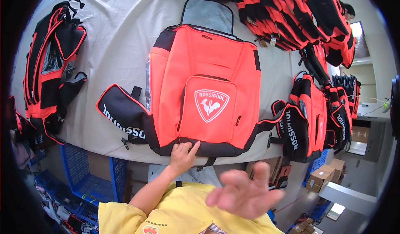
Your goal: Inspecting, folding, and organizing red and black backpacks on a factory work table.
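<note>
Coral-and-black backpack (204,84) lies front-up on the pale wrinkled tablecloth (112,59), straight off the left hand (182,158) at 12 o'clock. Long axis runs roughly 12–6.

Left is the nearer hand: fingertips on the bag's bottom edge, just below the front pocket (208,130). Index extended, others curled; can't tell if it's pinching anything. Right hand (248,190) is up at about 4 o'clock from it, blurred, fingers spread, holding nothing, apart from the bag.

Body: smooth matte fabric, boxy, rounded corners, black base. Pocket is a rounded rectangle with a white shield badge (211,105). Grey top flap (208,16), black-bound, folded out at 12. Floppy black side flap (118,109), coral piping, at 8 from bag centre.
</note>
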### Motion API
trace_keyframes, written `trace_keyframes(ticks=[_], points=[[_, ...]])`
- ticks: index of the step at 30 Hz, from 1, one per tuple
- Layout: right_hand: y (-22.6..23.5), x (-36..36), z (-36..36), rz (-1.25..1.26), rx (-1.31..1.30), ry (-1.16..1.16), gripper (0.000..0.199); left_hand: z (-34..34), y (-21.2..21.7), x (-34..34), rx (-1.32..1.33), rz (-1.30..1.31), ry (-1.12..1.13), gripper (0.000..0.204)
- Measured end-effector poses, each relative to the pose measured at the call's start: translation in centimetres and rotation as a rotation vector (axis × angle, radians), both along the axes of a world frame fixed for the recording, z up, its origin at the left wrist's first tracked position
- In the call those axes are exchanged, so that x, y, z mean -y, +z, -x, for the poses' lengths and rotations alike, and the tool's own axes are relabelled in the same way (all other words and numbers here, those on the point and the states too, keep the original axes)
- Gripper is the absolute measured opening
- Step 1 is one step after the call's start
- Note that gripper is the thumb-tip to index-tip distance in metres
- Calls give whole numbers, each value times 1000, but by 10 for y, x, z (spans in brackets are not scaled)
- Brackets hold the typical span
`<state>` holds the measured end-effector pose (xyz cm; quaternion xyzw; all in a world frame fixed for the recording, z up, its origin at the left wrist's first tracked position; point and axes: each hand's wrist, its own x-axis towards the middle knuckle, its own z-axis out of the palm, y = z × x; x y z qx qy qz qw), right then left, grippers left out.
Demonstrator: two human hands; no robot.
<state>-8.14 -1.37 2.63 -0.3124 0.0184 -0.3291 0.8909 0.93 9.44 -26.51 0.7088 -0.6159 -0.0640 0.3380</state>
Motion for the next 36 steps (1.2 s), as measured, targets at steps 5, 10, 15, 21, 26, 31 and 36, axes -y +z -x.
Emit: trace_keyframes(ticks=[5,10,15,21,26,31,36], points=[[57,0,-10,-202,213,-169,67,3,10,6,26,-17,6,57],[125,-32,-48,-478,351,-596,68,6,12,5,46,-42,38,57],[62,22,12,-69,286,-216,66,10,21,3,54,-72,62,56],[-9,93,5,43,-469,-241,67,0,71,0,110,-39,118,43],[-173,190,45,38,-1224,-345,72,-5,81,0,112,-49,9,46],[-162,144,33,330,-1174,-46,46,-6,52,-11,161,-117,-37,50],[-139,73,133,1195,-1026,452,52,-8,-37,-39,170,-118,-16,43]])
